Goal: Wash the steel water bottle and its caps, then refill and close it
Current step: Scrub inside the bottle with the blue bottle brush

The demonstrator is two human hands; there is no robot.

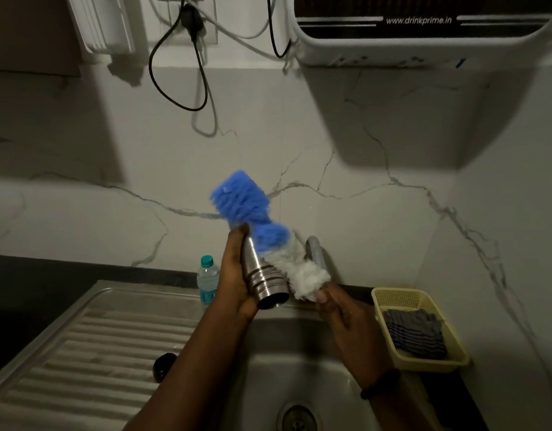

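Two bare forearms reach up from the lower edge over a stainless steel sink [82,353], whose ribbed draining board spreads to the left and whose round drain sits in the basin below. Behind it rises a pale, marble-veined wall, with a white water purifier [424,35] mounted at top right and a black cable looping from a socket. A yellow perforated plastic basket [389,298] stands on the dark worktop to the right, holding a folded striped grey cloth [414,332]. The left hand [234,281] grips the steel water bottle [264,275] above the basin, fingers curled round its smooth, tapered body; the bottle tilts with its ringed, open mouth towards the camera. The right hand [343,312] pinches the end of a bottle brush [268,237] just beside the bottle, fluffy white bristles nearest the fingers and a blurred blue bristle head above. A small clear plastic bottle [208,279] with a green cap stands behind the sink. A small black round object, too dark to identify, lies on the draining board.
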